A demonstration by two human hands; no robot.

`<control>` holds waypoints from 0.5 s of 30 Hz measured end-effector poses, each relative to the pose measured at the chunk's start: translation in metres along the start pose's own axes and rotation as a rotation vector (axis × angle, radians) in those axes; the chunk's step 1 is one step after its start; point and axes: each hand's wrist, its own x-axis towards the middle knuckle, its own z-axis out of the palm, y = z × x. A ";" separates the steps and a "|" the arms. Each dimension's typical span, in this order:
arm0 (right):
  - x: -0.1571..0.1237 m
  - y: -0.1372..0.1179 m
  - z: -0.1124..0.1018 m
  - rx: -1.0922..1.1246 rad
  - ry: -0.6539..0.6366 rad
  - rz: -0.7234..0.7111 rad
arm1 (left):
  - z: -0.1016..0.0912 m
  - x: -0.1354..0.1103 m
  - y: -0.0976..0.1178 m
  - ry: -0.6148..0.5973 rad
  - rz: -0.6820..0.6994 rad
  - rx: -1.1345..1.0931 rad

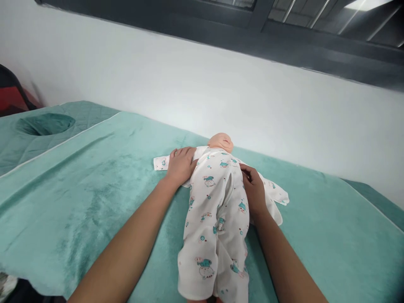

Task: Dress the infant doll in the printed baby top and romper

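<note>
A baby doll (221,142) lies on its back in white baby clothes printed with small cartoon animals. Its head is at the far end, and the trousers (205,219) reach up high over its chest. My left hand (182,165) rests on the doll's sleeve and shoulder, fingers laid over the cloth and thumb apart against the trousers' side. On the other side, my right hand (253,187) has its fingers curled at the upper edge of the clothes, seemingly gripping the fabric; the fingertips are partly hidden. The loose right-hand sleeve (276,192) spreads out beyond it.
A green plush cover (94,202) lies under the doll, over a padded bed with a round face hole (46,123) at the left. Behind stands a white wall (158,80) below a dark window frame (221,25). A red and black chair (12,94) is at far left.
</note>
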 end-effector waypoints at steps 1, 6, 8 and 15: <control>0.000 0.000 0.000 0.008 0.006 0.012 | 0.000 0.000 0.000 0.005 -0.017 0.005; 0.004 0.006 -0.005 -0.161 0.060 0.042 | 0.001 0.000 0.000 0.013 -0.079 0.046; 0.004 0.009 -0.010 -0.317 0.025 0.026 | -0.001 -0.001 0.000 0.023 -0.076 0.047; -0.020 0.013 -0.036 -0.490 -0.474 -0.348 | -0.024 -0.012 0.003 0.103 -0.064 0.065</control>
